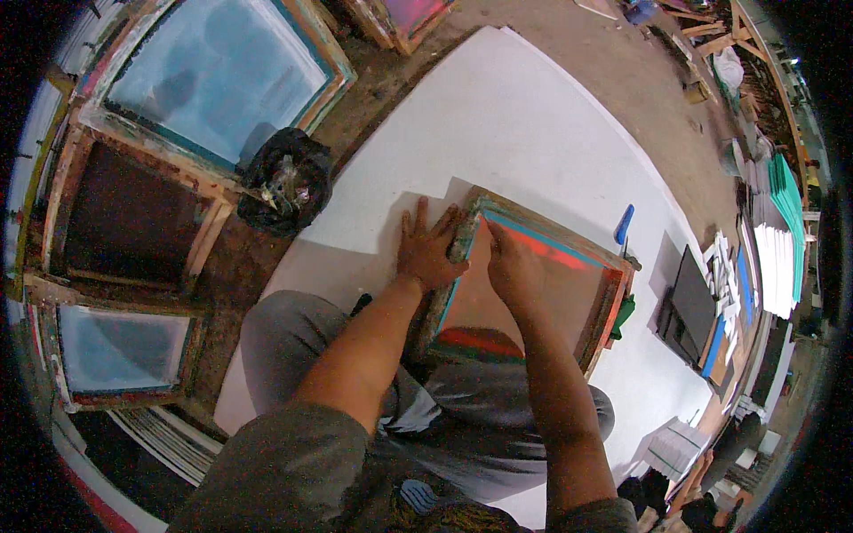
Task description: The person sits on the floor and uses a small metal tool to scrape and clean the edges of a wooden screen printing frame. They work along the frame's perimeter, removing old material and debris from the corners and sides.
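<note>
The brown floor (569,46) carries a large white sheet (498,115), pale and lightly marked. On the floor to the left lies a frame with blue mesh (222,80), next to a dark-meshed frame (133,213). The wooden frame (573,311) is over the white sheet, its near edge at the person's grey-clad legs (293,342); light-blue strips line its inner edges and orange-red patches mark the brown mesh at top and bottom. Contact between frame and legs cannot be determined. A black bag (289,147) holding scraps sits beside the sheet's left edge. Black flat pieces (686,306) lie to the right. Of the hands, the left hand (431,250) is released, fingers splayed, thumb against the frame's left rail. The right hand (514,266) is over the mesh near the far left corner, fingers drawn together; whether it grasps anything cannot be told. A blue-handled tool (626,224) lies just beyond the frame's far right corner.
</note>
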